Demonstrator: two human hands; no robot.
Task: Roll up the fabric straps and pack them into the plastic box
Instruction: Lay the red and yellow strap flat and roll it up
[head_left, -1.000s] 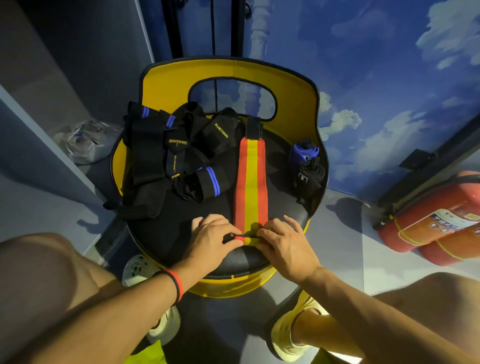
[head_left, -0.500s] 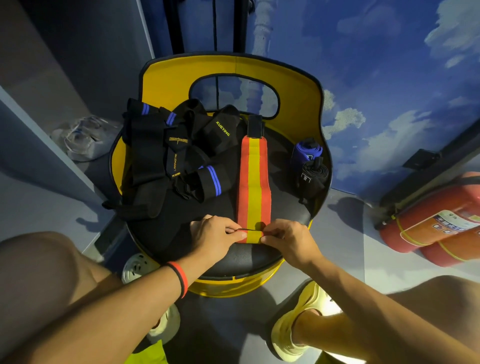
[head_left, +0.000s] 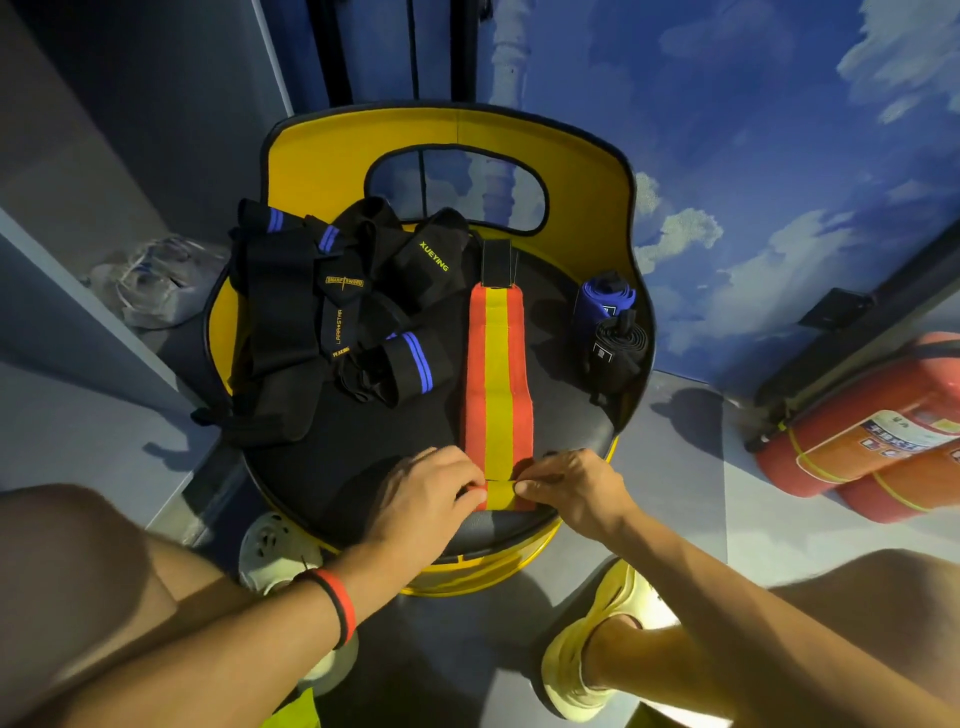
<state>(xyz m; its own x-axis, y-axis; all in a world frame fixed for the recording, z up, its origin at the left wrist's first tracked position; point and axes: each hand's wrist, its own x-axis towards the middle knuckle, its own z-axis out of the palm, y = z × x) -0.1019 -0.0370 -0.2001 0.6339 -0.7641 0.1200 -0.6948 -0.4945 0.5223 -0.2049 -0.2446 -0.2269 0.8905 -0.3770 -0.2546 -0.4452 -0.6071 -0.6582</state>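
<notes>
Yellow plastic formed the curved back of a round chair (head_left: 452, 140) with a black padded seat, and everything else lay on or around that chair. To the chair's right, on the grey floor, two red fire extinguishers (head_left: 857, 441) lay side by side against the cloud-painted wall. A loose heap of black fabric straps (head_left: 291, 301), some with blue stripes and yellow lettering, covered the left half of the seat and spilled over its left rim. A long red-and-yellow striped fabric strap (head_left: 496, 379) lay flat down the middle of the seat, its black tab toward the chair's back and its near end folded over at the seat's front edge. Left of the chair on the floor sat a clear plastic container (head_left: 156, 280), too blurred to make out further. The left hand (head_left: 421, 504) and right hand (head_left: 576, 486) met at the front of the seat, each pinching one side of the striped strap's folded end between thumb and forefinger, the other fingers curled in. At the seat's right rim stood a rolled blue strap (head_left: 602, 299) touching a rolled black strap (head_left: 618, 348). A red-and-black wristband (head_left: 337, 603) circled the left wrist, in front of the chair.
</notes>
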